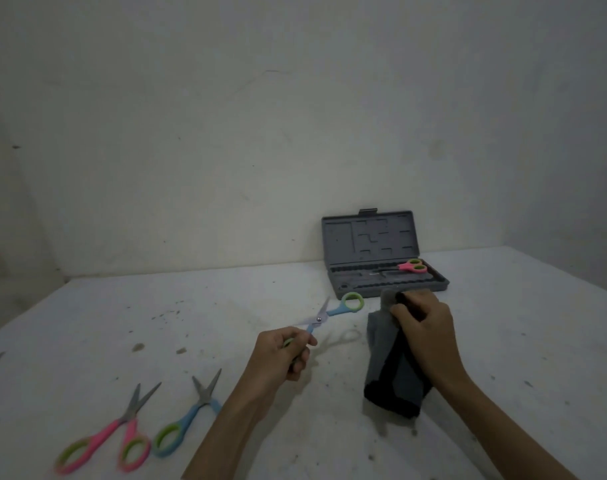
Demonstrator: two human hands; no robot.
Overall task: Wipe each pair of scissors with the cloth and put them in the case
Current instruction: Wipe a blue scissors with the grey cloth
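A person's left hand [284, 355] grips one handle of a pair of blue scissors [326, 315], lifted off the table with the blades spread wide and the free green-ringed handle pointing toward two o'clock. The right hand [421, 327], just beside it at three o'clock, is bunched around a grey cloth [388, 362] that hangs down to the white table [156, 323]. The wipe looks about to start; it would go best with the cloth folded over one blade and drawn from pivot to tip, fingers kept behind the edge. At one o'clock the grey case [381, 251] stands open against the wall, pink scissors [407, 266] already lying inside. At seven o'clock, another pink pair [111, 434] and another blue pair [188, 419] wait on the table.
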